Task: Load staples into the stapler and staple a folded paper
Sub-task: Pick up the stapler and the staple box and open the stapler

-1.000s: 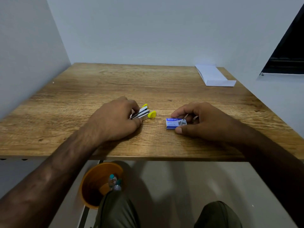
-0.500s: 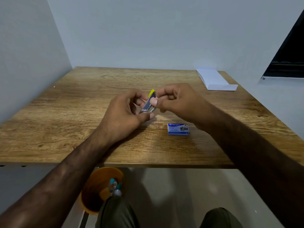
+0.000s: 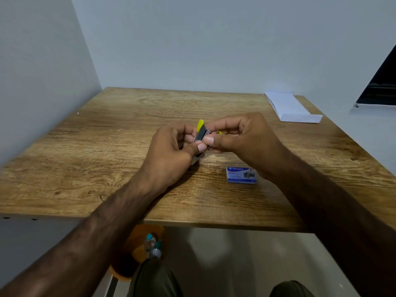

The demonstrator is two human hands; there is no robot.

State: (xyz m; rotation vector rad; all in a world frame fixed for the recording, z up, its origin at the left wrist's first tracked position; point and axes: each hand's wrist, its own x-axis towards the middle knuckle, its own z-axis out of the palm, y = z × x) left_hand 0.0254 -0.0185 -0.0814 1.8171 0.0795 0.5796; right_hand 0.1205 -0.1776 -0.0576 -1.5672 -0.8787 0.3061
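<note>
A small silver stapler [image 3: 201, 133] with yellow plastic ends is held above the middle of the wooden table [image 3: 102, 151]. My left hand [image 3: 169, 155] grips its lower body from the left. My right hand [image 3: 237, 133] pinches its upper part from the right, thumb on the front. Most of the stapler is hidden by my fingers. A blue box of staples [image 3: 241, 175] lies flat on the table just below my right wrist. The folded white paper [image 3: 291, 108] lies at the table's far right corner.
Walls close the table in on the left and at the back. A dark window opening [image 3: 381, 82] is on the right. Under the table's front edge stands an orange bin [image 3: 137, 254] with small bottles, next to my knees.
My left hand lifted the stapler off the table. My right hand left the staple box and came up to grip the stapler; both hands now hold it a little higher and closer together.
</note>
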